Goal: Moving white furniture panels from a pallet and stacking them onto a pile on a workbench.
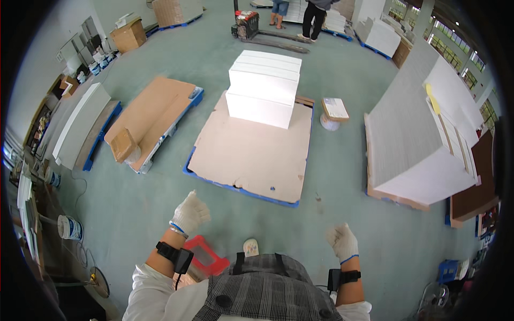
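My left hand (pixel 191 211), in a white knit glove with a blue cuff edge, is held over the floor short of the pallet's near left corner. Its fingers look curled in, and I see nothing in them. My right hand (pixel 342 242) wears the same kind of glove, its fingers curled too, apart from any object. Ahead lies a blue pallet (pixel 243 191) covered by a cardboard sheet (pixel 251 155). White boards or slabs (pixel 262 88) are stacked in steps toward its far side. Neither hand touches the stack or the pallet.
A red-framed object (pixel 205 257) lies by my feet. Tall white panels (pixel 409 123) stand at the right. A bucket with a box on top (pixel 330 119) is beside the pallet. Cardboard covers another pallet (pixel 152 117) at the left. A pallet jack (pixel 251 29) and two people are beyond.
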`<state>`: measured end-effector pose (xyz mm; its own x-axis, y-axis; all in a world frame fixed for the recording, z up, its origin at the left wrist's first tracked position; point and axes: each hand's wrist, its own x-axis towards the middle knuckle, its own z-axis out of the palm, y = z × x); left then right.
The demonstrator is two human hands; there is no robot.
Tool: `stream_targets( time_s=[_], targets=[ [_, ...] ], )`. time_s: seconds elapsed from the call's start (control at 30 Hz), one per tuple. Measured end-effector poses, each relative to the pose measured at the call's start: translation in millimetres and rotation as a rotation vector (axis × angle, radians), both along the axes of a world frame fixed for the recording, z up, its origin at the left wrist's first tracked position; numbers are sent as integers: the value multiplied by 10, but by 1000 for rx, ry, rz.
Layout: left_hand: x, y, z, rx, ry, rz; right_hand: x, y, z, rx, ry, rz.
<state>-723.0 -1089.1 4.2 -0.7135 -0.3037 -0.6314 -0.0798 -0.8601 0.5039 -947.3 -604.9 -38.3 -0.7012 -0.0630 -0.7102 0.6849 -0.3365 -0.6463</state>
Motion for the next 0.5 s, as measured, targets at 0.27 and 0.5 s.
stream_targets(
  time_s=[0.27,0.5],
  targets=[
    [-1527,-1144,61,-3,187,-111,-1734,-515,-379,-80,8,48],
    [-2549,-1836,421,-45,47,46,-3410,-1605,-479,-175,-119,-35]
  ],
)
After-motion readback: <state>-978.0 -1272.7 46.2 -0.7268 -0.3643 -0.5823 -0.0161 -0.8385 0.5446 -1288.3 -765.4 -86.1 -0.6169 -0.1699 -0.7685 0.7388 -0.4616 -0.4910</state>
